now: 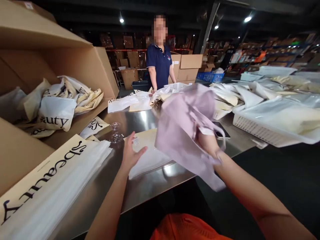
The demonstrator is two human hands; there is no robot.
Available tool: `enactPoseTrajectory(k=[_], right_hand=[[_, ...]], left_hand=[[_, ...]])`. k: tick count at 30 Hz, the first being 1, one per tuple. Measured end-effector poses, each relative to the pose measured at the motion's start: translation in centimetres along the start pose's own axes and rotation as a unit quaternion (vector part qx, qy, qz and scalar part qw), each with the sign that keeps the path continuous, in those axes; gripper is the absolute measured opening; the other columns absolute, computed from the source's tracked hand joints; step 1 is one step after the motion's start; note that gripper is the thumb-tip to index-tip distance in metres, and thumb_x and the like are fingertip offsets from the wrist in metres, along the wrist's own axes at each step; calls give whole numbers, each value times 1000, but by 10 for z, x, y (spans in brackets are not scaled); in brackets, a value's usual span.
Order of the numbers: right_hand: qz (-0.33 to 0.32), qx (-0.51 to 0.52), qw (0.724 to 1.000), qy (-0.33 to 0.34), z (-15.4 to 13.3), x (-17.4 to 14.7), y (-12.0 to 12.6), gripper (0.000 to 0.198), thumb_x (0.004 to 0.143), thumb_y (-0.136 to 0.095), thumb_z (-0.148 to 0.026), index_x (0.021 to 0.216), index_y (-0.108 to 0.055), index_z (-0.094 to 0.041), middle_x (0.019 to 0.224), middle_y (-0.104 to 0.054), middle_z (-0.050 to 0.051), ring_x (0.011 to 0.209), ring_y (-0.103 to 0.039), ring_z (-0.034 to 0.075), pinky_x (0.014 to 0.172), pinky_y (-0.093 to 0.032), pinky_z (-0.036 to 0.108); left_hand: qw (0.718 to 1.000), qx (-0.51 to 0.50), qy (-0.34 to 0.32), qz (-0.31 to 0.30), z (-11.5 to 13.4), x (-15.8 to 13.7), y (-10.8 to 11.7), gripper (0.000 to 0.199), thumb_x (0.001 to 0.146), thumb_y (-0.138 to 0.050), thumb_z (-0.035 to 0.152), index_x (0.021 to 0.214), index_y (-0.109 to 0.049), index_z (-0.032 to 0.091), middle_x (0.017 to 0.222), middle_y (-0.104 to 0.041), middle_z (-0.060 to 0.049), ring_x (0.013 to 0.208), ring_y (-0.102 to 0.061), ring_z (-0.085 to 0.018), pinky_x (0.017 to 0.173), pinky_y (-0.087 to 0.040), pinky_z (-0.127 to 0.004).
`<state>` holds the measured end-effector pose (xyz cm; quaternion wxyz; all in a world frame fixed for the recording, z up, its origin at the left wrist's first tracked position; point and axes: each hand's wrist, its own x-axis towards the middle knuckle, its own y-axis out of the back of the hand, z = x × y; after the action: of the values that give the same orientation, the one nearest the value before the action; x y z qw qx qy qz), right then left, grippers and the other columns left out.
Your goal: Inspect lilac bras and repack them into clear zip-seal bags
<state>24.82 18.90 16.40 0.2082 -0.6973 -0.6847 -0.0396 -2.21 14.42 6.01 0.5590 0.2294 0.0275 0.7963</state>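
Head view: right hand (207,141) clamped on the lilac garment (176,121), raised over the surface (147,190); left hand (130,155), fingers spread, by white packaging (150,156) (gathering that hanging corner (208,175) would probably help).

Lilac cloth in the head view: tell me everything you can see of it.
The lilac cloth is pale and looks thin, creased into loose folds, with narrow straps or ties dangling. Blur hides its weave and exact shape. The right hand grips it, bunched, above the metal table; a small white patch, perhaps a tag, shows by the hand. It covers part of the white bag in view; whether they touch is unclear.
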Motion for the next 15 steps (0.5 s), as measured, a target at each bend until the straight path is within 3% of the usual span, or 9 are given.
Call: enactPoseTrajectory(k=[2,3,5,7,9,12,15], right_hand=[[-21,23,999,-37,4,10,-21,38,74,-69,-53,92,-64,-20,88,-69,5,82,-64,21,77,-52,34],[-37,27,998,-50,7,14,-29,40,68,-74,-52,89,-63,-20,82,-67,3,76,-63,19,73,-51,33],[-83,23,995,-57,13,20,-41,46,57,-83,-48,84,-62,-18,74,-63,-1,66,-57,15,65,-48,28],[-146,7,989,-38,16,24,-46,48,55,-85,-50,80,-61,-17,69,-57,-4,61,-50,10,59,-42,23],[-187,1,982,-8,16,27,-46,48,62,-80,-57,80,-61,-16,67,-54,-5,60,-46,9,58,-39,21],[-155,66,986,-4,14,33,-41,51,66,-77,-62,88,-61,-19,70,-55,-5,63,-50,10,61,-43,23],[-105,167,979,-54,14,40,-37,52,66,-75,-63,95,-61,-23,75,-62,-2,74,-61,17,69,-50,27]], left_hand=[[978,-188,-27,-92,22,-10,-11,101,65,-77,60,147,-34,22,148,-43,-18,131,-48,-33,106,-43,-46],[959,-259,-8,-115,32,-13,-17,100,65,-74,66,147,-36,22,147,-46,-17,128,-51,-32,103,-46,-45],[942,-320,43,-88,46,-15,-29,87,68,-72,66,138,-48,20,138,-56,-16,122,-57,-30,101,-48,-42],[949,-308,70,-25,53,-12,-35,67,74,-71,59,124,-61,16,121,-67,-14,116,-61,-27,100,-48,-39],[957,-281,66,15,54,-6,-30,53,76,-70,53,113,-67,15,109,-72,-11,110,-64,-25,99,-48,-37],[978,-198,27,56,60,-1,-10,39,80,-67,41,110,-71,17,108,-74,-7,106,-65,-23,97,-49,-35],[988,3,-90,128,89,-5,11,32,87,-55,31,112,-72,21,110,-74,-3,103,-66,-21,93,-51,-32]])
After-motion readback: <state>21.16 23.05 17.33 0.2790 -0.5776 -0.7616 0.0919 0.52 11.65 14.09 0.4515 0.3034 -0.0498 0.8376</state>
